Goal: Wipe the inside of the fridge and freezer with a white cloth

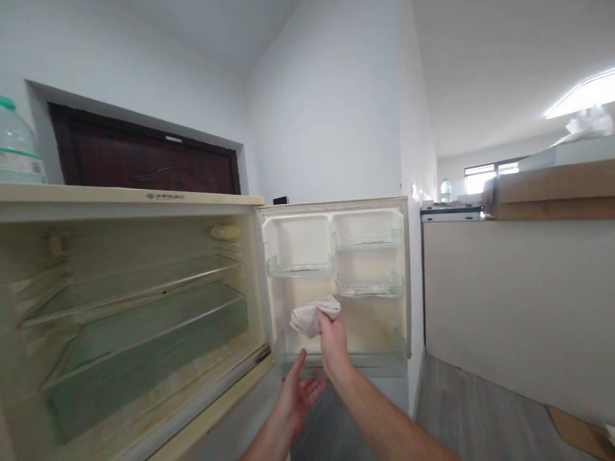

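A: Head view, centre of frame: right hand (333, 346) holds a bunched white cloth (313, 315), fingers closed around it, pressed against the inner liner of the open fridge door (336, 282). Looks bunched so it gives a firm pad against the panel.

B: Where on the door?

A: Below the two upper door bins (300, 266), above the bottom door rack (346, 365). Yellowish staining shows on the liner there.

B: Left hand?

A: Left hand (294, 400) sits lower centre, palm up, fingers spread open, holding nothing, just beneath the right wrist and apart from the door.

B: Fridge body?

A: Left of frame, cavity bare, glass shelves (144, 301) in place. Water bottle (16, 150) stands on top, upper left.
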Tool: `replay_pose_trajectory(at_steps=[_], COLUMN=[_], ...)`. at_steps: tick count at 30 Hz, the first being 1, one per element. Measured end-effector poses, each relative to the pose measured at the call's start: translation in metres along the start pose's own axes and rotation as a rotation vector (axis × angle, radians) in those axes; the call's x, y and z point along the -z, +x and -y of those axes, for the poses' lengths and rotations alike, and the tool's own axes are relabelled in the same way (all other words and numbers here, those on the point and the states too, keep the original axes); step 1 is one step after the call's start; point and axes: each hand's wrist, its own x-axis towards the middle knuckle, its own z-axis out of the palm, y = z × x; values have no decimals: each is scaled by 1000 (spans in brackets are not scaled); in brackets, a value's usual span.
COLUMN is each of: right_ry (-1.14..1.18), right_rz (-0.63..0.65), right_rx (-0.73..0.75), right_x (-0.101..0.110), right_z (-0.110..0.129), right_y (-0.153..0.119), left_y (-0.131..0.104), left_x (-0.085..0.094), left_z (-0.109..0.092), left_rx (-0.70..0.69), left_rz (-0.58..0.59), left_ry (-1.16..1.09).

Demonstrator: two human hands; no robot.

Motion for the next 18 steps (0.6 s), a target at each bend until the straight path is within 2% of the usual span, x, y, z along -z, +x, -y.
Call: replay_pose_trajectory(at_steps=[3, 6, 8, 11, 14, 18], right_ry=[-239, -532, -752, -1053, -1256, -1413], right_rz=[20, 85, 174, 437, 672, 955], right_rx=[156, 389, 553, 742, 738, 473], right_x=[-42, -70, -79, -80, -65, -38], right_z=[-13, -13, -11, -10, -17, -31], right_y=[2, 22, 39, 56, 56, 43], left_y=[2, 3, 2, 0, -3, -3], left_x=[0, -1, -1, 0, 3, 8], left_z=[2, 1, -1, -3, -3, 2], left_rx=[0, 19, 33, 53, 58, 54], left_rz=[19, 27, 18, -14, -13, 28], left_ry=[-22, -40, -41, -52, -88, -146])
